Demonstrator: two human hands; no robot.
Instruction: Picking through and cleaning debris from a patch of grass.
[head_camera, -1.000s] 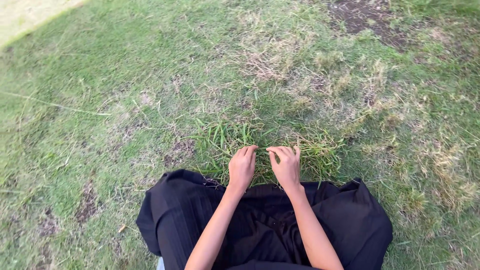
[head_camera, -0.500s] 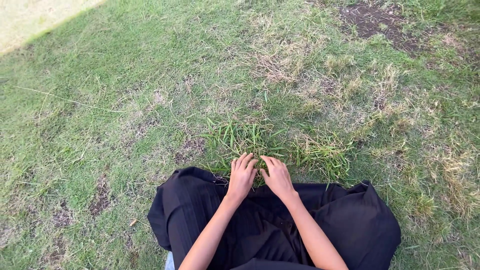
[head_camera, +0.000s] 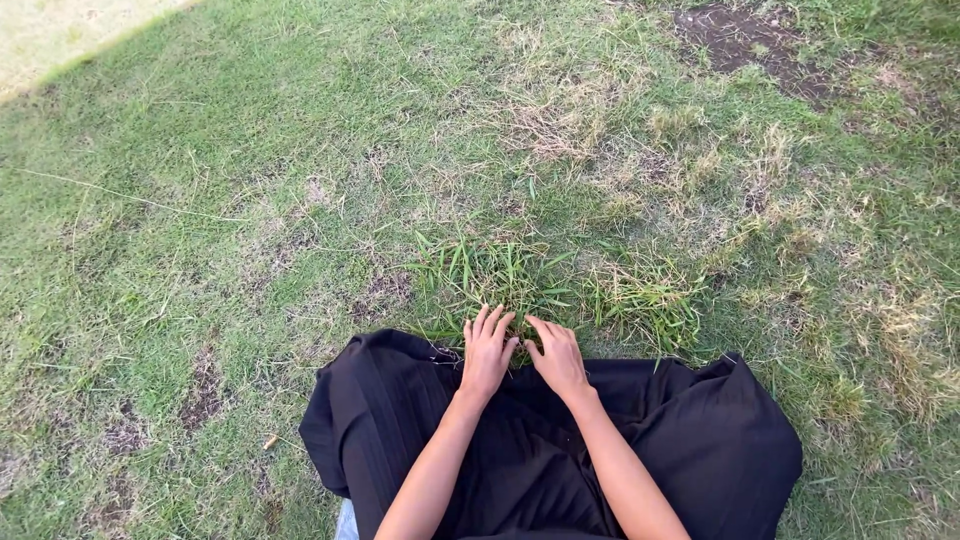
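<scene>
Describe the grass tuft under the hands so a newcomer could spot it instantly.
Start at the black skirt spread across the bottom of the view. Just past its upper hem, the left hand and right hand rest side by side on a grass tuft. Its blades are longer, broader and brighter green than the short, patchy lawn around it.

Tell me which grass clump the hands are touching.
The greener clump in the middle: both the left hand and right hand rest at its base. The paler clump to the right lies apart from them.
</scene>
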